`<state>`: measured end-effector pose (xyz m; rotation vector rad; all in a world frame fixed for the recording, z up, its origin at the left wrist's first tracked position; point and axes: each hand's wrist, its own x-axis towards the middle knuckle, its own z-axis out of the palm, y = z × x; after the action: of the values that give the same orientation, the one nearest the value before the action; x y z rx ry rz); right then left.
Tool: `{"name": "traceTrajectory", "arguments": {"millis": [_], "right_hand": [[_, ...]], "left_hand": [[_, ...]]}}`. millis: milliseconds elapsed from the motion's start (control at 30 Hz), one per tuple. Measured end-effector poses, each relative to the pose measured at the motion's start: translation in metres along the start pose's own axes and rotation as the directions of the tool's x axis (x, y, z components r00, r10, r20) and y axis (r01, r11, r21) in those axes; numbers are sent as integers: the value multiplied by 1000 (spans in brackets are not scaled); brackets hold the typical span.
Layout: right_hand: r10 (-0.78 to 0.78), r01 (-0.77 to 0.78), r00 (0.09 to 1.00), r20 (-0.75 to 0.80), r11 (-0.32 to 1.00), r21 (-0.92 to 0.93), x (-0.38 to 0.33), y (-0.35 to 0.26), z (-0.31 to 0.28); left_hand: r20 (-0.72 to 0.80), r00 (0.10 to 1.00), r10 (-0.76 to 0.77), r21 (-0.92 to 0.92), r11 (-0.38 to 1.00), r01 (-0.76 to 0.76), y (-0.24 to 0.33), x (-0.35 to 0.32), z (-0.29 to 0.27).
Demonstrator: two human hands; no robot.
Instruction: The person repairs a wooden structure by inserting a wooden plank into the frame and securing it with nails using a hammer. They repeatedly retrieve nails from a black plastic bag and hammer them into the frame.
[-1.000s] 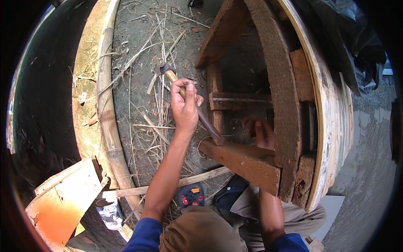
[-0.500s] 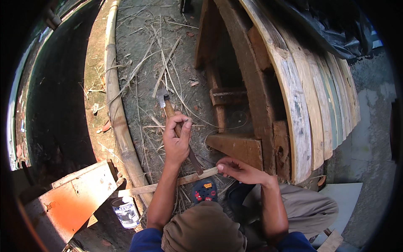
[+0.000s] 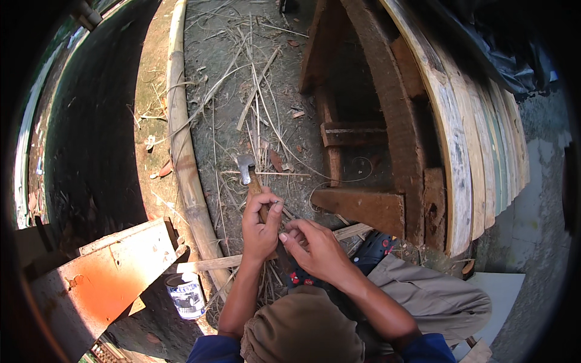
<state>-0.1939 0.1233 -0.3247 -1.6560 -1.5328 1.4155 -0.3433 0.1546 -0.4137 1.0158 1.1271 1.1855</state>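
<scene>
My left hand [image 3: 261,227] is wrapped around the wooden handle of a hammer [image 3: 246,169], its metal head pointing away from me. Something small and dark, too small to name, shows at that hand's thumb and forefinger tips. Close beside it on the right is my right hand [image 3: 315,251], fingers curled and thumb against the forefinger near the hammer handle; what they hold, if anything, I cannot make out. A pale wooden slat [image 3: 218,263] lies crosswise under my wrists, partly hidden by my hands, its right end near my dark clog [image 3: 374,249].
At the right stands a brown wooden frame [image 3: 387,121] with pale slats [image 3: 466,157] along its side. A bamboo pole [image 3: 184,145] runs along the left, with plant strips [image 3: 251,91] scattered beside it. A can [image 3: 186,296] and an orange-stained board [image 3: 115,272] are at lower left.
My right hand has let go of the slat's end and moved left, up against my left hand. The hammer stays in my left hand. The whole view has shifted slightly.
</scene>
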Motion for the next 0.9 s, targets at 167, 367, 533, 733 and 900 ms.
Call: {"name": "traceTrajectory", "arguments": {"millis": [167,367,533,733,900], "right_hand": [[15,15,997,-73,918,396,4,39,41],[152,-70,955,-256,950,305,15,32,65],[224,-108,889,-400,950,293,44,36,74],[3,102,734,-679,988,114,62,39,72],[167,15,713,-681,968,252,77,48,83]], "left_hand": [[122,992,-20,-285,957,54,-13,11,1],[154,970,189,-185,970,-160,-9,39,11],[-98,950,296,-66,951,-303,-11,95,8],[64,989,134,-87,988,-128,-69,170,58],[222,955,199,33,977,-211,-88,196,98]]}}
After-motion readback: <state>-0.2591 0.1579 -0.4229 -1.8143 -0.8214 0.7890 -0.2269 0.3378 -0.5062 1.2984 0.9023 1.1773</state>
